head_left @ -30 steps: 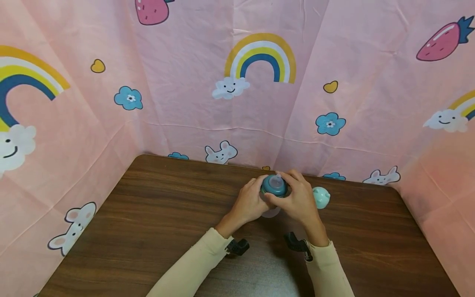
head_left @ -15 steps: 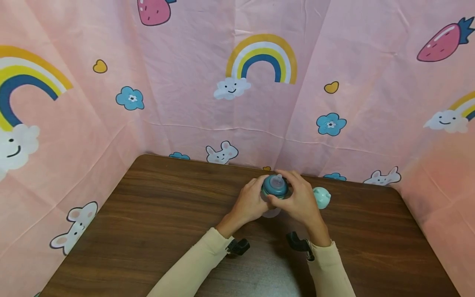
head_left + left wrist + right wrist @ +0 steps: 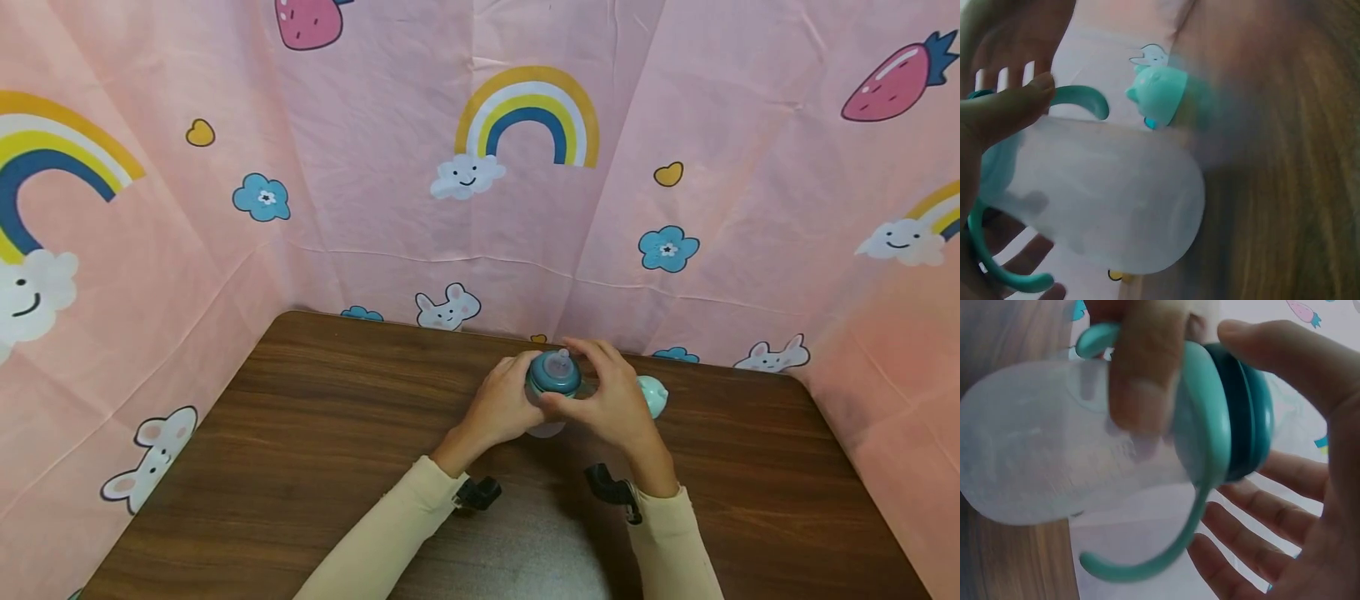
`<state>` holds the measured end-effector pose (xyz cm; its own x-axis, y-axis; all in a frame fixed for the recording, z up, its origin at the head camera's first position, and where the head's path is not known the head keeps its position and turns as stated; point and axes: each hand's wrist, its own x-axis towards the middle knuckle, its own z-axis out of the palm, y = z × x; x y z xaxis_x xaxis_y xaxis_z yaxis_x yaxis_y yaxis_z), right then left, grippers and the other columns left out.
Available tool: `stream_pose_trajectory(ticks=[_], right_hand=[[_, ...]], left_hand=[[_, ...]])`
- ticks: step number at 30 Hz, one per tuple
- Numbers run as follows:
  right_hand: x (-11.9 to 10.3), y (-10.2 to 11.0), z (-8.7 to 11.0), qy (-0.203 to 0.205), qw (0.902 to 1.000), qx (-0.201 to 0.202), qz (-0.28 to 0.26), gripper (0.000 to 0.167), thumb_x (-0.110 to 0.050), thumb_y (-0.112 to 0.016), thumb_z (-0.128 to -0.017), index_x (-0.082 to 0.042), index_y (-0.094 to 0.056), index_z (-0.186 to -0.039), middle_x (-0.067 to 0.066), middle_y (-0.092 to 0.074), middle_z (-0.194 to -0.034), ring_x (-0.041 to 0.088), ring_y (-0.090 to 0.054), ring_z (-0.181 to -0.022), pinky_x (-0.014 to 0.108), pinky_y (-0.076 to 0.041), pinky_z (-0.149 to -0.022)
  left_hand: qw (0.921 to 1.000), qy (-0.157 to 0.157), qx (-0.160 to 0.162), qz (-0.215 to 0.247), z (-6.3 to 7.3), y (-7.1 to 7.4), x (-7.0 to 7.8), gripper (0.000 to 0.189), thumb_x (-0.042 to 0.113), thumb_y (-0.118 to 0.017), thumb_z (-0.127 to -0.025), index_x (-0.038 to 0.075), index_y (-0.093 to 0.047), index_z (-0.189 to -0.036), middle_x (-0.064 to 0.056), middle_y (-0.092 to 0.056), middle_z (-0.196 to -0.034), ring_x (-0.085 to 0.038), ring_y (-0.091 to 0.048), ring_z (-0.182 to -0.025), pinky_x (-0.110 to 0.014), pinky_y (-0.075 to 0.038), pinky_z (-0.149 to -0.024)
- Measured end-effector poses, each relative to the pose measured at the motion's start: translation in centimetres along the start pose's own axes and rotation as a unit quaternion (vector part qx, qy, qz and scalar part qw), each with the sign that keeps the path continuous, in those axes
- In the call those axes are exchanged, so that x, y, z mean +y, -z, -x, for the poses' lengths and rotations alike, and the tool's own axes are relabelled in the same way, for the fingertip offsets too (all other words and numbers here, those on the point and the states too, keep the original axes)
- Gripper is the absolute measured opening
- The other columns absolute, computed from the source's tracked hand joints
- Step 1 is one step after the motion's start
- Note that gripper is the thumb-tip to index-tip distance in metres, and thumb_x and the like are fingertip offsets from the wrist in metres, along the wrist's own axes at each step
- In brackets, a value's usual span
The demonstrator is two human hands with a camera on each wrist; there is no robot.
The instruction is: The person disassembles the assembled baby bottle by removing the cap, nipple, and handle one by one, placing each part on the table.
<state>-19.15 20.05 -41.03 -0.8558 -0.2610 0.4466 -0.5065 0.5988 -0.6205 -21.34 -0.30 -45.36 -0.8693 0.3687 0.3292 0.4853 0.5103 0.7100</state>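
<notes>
A baby bottle with a translucent body (image 3: 1110, 194) stands roughly upright between both hands near the table's back edge. Its dark teal collar (image 3: 555, 375) and clear nipple face up. Two curved mint handles (image 3: 1141, 570) spread from below the collar. My left hand (image 3: 501, 402) grips the bottle around its neck, the thumb (image 3: 1141, 400) over the body. Around the collar's other side, my right hand (image 3: 617, 404) is spread, a gap showing between palm and bottle. Its thumb (image 3: 1254, 344) lies close to the collar; whether it touches cannot be told.
A mint cap with small ears (image 3: 653, 397) sits on the wooden table (image 3: 360, 417), right of the right hand. Pink printed cloth (image 3: 375, 208) hangs behind the table and at both sides. Each wrist carries a black camera mount (image 3: 477, 493).
My right hand's fingers have loosened and spread away from the collar, and the hand has shifted slightly right, covering more of the cap. The left hand keeps its grip on the bottle.
</notes>
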Motion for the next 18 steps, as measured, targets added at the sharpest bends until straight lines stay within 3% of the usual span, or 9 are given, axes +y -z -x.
stream_pose_trajectory(ticks=[8, 18], right_hand=[[0.4, 0.8, 0.1, 0.005, 0.9999, -0.001, 0.016, 0.077, -0.023, -0.103, -0.077, -0.007, -0.069, -0.144, 0.014, -0.065, -0.116, 0.033, -0.066, -0.107, 0.058, -0.059, -0.094], [0.4, 0.6, 0.0, 0.003, 0.9999, -0.005, 0.014, 0.078, -0.023, -0.104, -0.077, -0.006, -0.068, -0.144, 0.010, -0.064, -0.112, 0.031, -0.067, -0.103, 0.056, -0.060, -0.091]], left_hand=[[0.9970, 0.037, -0.064, 0.024, -0.4, 1.8, -0.6, 0.085, 0.036, -0.098, -0.085, 0.004, -0.059, -0.153, -0.014, -0.065, -0.147, -0.039, -0.059, -0.133, -0.061, -0.048, -0.111], [0.9973, 0.007, -0.069, 0.023, -0.7, 2.1, -0.8, 0.071, 0.032, -0.097, -0.087, 0.003, -0.067, -0.145, -0.010, -0.072, -0.136, -0.030, -0.067, -0.121, -0.051, -0.054, -0.103]])
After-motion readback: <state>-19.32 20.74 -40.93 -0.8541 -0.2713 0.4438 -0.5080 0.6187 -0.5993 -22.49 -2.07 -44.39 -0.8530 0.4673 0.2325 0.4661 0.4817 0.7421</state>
